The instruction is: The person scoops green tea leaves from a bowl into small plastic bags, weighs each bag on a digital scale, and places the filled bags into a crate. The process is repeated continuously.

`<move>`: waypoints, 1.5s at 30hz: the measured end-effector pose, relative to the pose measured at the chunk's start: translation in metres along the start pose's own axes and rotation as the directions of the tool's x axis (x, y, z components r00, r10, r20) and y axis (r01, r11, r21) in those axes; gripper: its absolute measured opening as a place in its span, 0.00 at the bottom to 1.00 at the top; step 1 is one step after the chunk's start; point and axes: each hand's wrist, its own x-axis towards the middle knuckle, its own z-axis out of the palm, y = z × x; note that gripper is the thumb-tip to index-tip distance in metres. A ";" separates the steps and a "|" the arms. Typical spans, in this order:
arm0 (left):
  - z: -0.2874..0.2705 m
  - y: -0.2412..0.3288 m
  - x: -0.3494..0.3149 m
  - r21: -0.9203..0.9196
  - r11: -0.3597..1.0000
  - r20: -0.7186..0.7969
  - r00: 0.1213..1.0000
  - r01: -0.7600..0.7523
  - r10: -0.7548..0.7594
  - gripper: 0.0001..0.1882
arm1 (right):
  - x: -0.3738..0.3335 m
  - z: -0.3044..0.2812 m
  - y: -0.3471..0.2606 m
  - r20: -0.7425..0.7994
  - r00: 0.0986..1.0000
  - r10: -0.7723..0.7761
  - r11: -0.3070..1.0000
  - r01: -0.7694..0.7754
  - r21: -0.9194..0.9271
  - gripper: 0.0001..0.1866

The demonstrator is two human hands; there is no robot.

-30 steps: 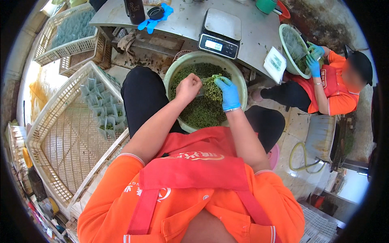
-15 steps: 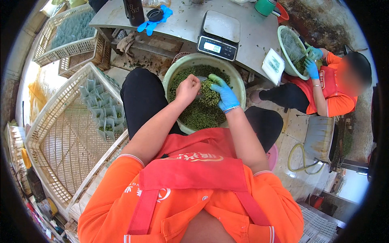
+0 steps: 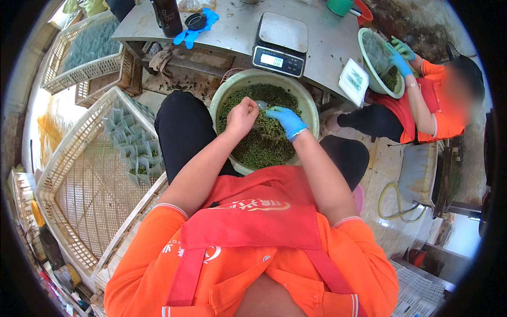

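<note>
Between my knees sits a wide pale-green basin [image 3: 310,100] of small green berries [image 3: 264,153] that look like green peppercorns. My bare left hand [image 3: 243,117] is closed over the basin, its fingers pinching the edge of a small clear plastic bag [image 3: 260,105]. Close to the bag's mouth is my right hand [image 3: 288,123], in a blue glove with greenish fingertips. Its fingers are curled over a handful of the berries, touching or nearly touching the bag. Most of the bag is hidden behind the hands and berries.
A digital scale [image 3: 280,45] stands on the metal table [image 3: 227,31] ahead, near a dark bottle [image 3: 167,18] and a blue glove [image 3: 196,31]. Filled bags [image 3: 134,148] stand in a white crate [image 3: 79,137] at left. At right, a co-worker [image 3: 422,100] handles another basin [image 3: 364,47].
My right hand has turned from palm up to fingers pointing left, over the bag. My left hand has barely moved. The co-worker's hands have shifted up along their basin.
</note>
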 end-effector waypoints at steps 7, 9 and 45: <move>0.002 0.007 -0.005 0.080 0.995 0.006 0.998 -0.057 0.057 0.08 | 0.009 0.005 0.006 -0.077 0.995 0.061 0.993 -0.068 -0.098 0.13; 0.001 -0.002 0.001 0.043 0.999 -0.001 1.000 0.003 -0.003 0.07 | -0.018 0.007 -0.029 0.126 0.966 0.225 0.864 -0.258 0.432 0.14; 0.001 0.000 0.002 -0.478 0.878 0.127 0.991 0.028 0.037 0.04 | 0.005 -0.007 -0.014 0.097 0.982 -0.164 0.960 0.182 -0.212 0.16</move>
